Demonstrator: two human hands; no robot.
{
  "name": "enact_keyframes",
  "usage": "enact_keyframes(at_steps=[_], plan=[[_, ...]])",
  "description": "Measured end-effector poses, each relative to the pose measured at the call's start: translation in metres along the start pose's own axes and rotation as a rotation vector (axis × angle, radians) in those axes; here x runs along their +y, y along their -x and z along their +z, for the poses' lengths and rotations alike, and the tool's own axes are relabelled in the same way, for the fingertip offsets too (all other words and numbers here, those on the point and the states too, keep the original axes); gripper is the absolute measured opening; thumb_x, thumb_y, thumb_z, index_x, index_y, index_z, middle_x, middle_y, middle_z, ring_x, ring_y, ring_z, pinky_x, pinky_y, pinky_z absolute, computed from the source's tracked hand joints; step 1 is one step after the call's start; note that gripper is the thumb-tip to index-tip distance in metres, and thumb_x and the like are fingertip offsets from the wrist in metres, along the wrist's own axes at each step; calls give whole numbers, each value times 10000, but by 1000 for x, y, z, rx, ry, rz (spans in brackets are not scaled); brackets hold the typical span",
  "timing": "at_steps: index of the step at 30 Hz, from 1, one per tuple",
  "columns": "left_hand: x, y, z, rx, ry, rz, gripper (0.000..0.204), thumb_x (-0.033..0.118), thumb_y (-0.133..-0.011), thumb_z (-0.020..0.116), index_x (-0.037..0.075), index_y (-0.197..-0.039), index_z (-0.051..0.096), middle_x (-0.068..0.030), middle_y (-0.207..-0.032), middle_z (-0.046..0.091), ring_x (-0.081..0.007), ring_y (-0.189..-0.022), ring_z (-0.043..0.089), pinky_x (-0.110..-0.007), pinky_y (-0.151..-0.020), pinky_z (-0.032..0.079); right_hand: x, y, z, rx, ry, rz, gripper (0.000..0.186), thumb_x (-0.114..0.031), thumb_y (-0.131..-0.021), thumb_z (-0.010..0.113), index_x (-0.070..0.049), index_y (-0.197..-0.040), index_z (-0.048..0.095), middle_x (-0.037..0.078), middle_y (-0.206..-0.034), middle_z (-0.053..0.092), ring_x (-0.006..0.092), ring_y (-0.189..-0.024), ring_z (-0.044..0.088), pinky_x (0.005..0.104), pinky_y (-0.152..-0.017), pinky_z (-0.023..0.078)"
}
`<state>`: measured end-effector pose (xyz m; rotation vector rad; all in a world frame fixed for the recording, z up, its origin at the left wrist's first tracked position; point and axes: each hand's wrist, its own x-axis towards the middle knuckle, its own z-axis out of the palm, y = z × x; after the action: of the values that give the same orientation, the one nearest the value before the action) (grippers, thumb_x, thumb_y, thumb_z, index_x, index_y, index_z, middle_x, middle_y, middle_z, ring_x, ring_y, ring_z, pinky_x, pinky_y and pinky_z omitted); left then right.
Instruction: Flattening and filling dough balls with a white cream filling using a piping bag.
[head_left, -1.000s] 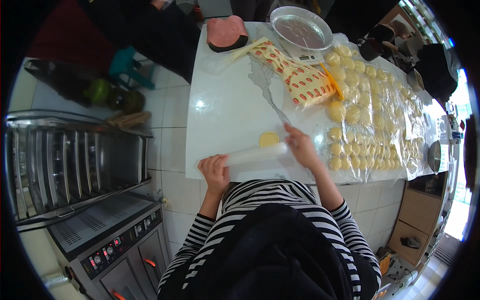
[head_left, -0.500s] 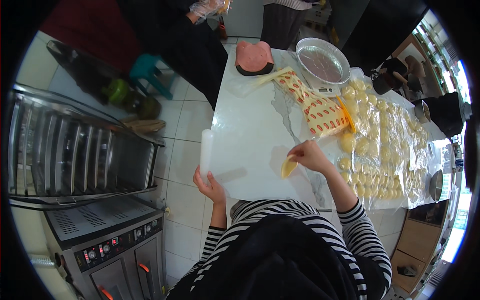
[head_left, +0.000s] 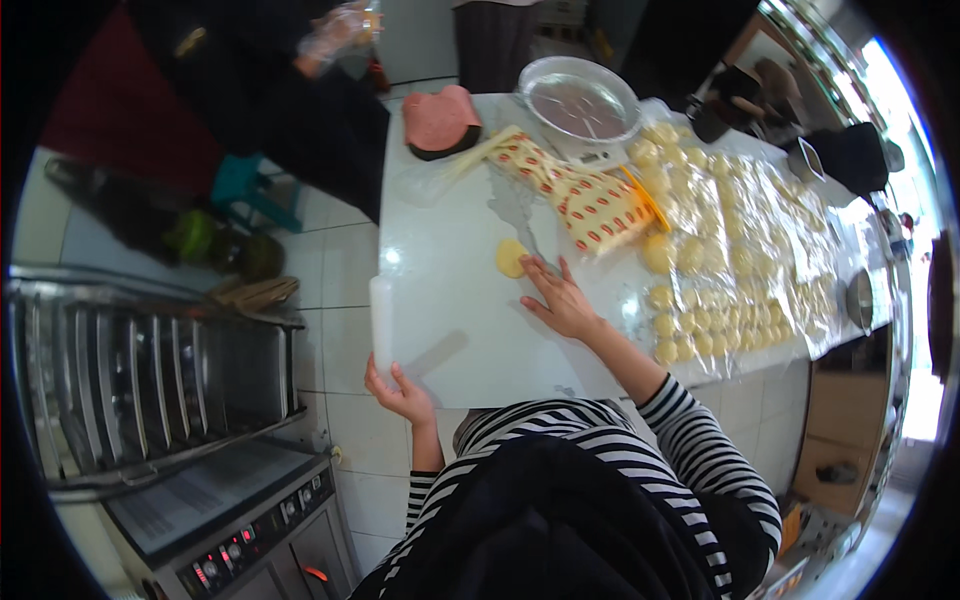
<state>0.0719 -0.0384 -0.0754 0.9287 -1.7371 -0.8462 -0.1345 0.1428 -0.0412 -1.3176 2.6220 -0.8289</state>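
Note:
A flat, round, pale yellow piece of dough [head_left: 510,258] lies on the white marbled table [head_left: 450,300]. Fingers spread and palm down, my right hand [head_left: 562,300] reaches to its right edge with the fingertips; whether they still touch it I cannot tell. At the table's left edge my left hand [head_left: 403,394] is closed round the near end of a white rolling pin [head_left: 382,325], which points away from me. To the right, rows of yellow dough balls [head_left: 690,322] sit under clear plastic sheeting [head_left: 775,255].
A patterned packet [head_left: 590,212] with an orange scraper [head_left: 647,198] lies beyond my right hand. Behind it a round foil pan [head_left: 627,105] rests on a scale [head_left: 600,157]. A pink-and-black item [head_left: 441,120] is at the far left corner. A rack [head_left: 150,380] and an oven [head_left: 250,540] stand left.
My right hand has put the dough piece, earlier pinched and hanging on edge, flat on the table farther away and opened its fingers. My left hand keeps the rolling pin; the whole view has shifted.

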Motion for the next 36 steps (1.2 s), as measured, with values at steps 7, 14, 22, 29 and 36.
enact_keyframes(at_steps=[7,14,22,29,36], plan=[[-4,-2,-4,-77,-21,3,317,155,-873,470,-28,-1130,444,-159,-1066,442,-272,-972,465,-359,-830,389,19,50,-49,363,130,604,95,-98,-672,642,-96,-765,664,66,-857,574,231,-842,491,363,-824,336],[-1,0,-3,-137,2,-65,322,152,-875,464,-28,-1140,431,-149,-1101,443,-252,-1003,462,-352,-850,383,42,76,-51,208,777,733,280,-176,-709,605,-128,-985,616,95,-1395,141,323,-1268,95,520,-955,112],[-3,0,-6,-119,63,-88,332,145,-874,459,-33,-1150,411,-146,-1106,423,-242,-1002,464,-345,-847,389,45,57,-51,367,725,846,161,-241,-674,651,-137,-796,666,104,-1376,215,322,-1269,133,573,-975,37],[-2,2,-6,-129,89,-81,325,139,-875,457,-34,-1146,413,-145,-1088,426,-238,-991,467,-341,-843,387,59,40,-47,581,575,918,78,-223,-684,659,-147,-669,666,96,-1329,323,300,-1273,174,571,-997,29],[-4,0,-10,-116,94,-50,340,182,-882,454,-32,-1144,425,-148,-1042,431,-248,-949,475,-344,-803,403,17,78,-106,865,-749,340,83,-105,-761,581,-128,-791,655,83,-1340,328,286,-1295,156,466,-1052,91]])
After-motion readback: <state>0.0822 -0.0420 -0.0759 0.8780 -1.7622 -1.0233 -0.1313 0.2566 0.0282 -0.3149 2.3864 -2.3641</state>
